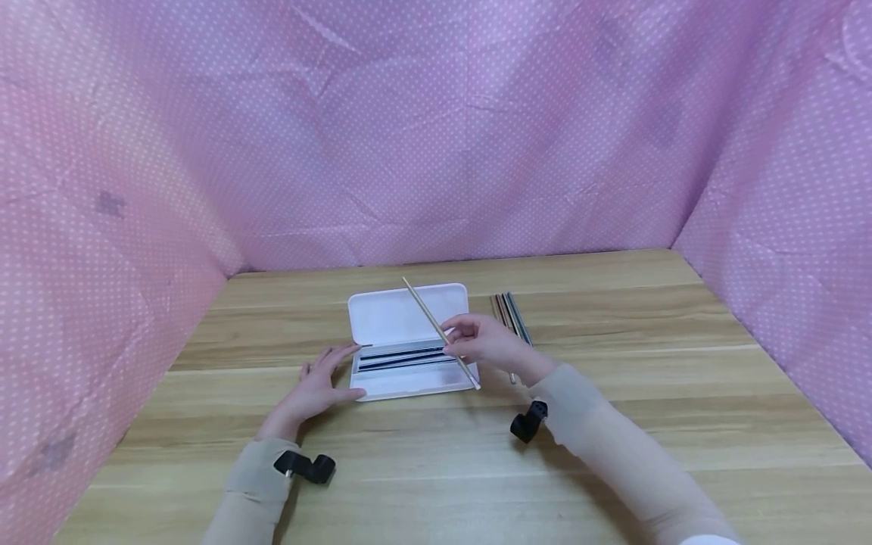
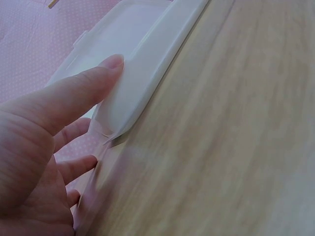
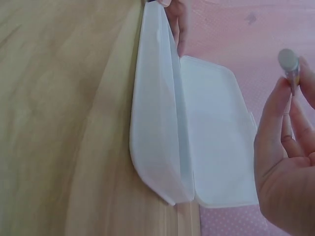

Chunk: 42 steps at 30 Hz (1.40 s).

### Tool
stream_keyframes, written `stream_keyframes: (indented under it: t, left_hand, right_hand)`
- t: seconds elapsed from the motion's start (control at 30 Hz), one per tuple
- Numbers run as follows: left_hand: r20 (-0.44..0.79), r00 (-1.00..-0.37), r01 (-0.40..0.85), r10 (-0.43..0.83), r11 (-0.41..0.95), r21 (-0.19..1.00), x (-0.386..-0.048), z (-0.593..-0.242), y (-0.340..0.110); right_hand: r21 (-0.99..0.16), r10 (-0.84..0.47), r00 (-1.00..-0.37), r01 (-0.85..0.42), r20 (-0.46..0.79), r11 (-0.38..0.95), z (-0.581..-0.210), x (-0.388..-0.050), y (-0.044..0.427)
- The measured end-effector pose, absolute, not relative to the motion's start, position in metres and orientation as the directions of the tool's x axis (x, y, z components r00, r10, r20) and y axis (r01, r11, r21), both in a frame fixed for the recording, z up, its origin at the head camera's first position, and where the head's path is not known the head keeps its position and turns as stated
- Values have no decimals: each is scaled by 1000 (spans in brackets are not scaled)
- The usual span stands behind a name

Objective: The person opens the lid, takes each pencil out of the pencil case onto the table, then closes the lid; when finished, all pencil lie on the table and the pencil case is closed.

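A white pencil case (image 1: pixel 409 384) lies on the table with its lid (image 1: pixel 381 316) laid back. Several dark pencils (image 1: pixel 391 365) lie inside it. At the case's left end is my left hand (image 1: pixel 318 390), its fingers spread; the thumb rests on the case near the front corner, also seen in the left wrist view. Above the case's right part, my right hand (image 1: pixel 487 344) pinches a gold-coloured pencil (image 1: pixel 424 309) between thumb and fingers, tilted. The right wrist view shows its pale eraser end (image 3: pixel 288 60) pointing towards the camera.
To the right of the case, several more pencils (image 1: pixel 514 318) lie side by side on the wooden table (image 1: pixel 422 484), partly hidden by my right hand. Pink dotted cloth (image 1: pixel 436 151) hangs behind the table and at both sides.
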<state>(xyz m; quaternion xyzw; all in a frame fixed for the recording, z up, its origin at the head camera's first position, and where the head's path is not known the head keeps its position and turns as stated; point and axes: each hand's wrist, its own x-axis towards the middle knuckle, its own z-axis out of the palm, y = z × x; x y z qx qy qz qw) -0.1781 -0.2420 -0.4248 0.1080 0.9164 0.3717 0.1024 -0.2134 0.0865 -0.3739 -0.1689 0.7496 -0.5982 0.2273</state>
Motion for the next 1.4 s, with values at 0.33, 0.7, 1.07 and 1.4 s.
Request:
stream_keyframes:
  t: [0.33, 0.7, 1.07, 1.4]
  left_hand:
    - [-110, -954, 122, 278, 697, 707, -179, -424, -242]
    - [-108, -955, 120, 277, 691, 713, -180, -425, -242]
    - [-102, -953, 130, 284, 693, 709, -180, -425, -243]
    - [-107, -956, 120, 273, 699, 705, -180, -426, -243]
  right_hand:
    - [-982, -431, -894, 45, -120, 181, -379, -210, 125]
    - [-971, -381, -896, 186, -229, 148, -386, -227, 178]
    - [-921, -286, -914, 184, -289, 344, -389, -240, 209]
    - [-834, -178, -926, 202, -334, 513, -399, -247, 216]
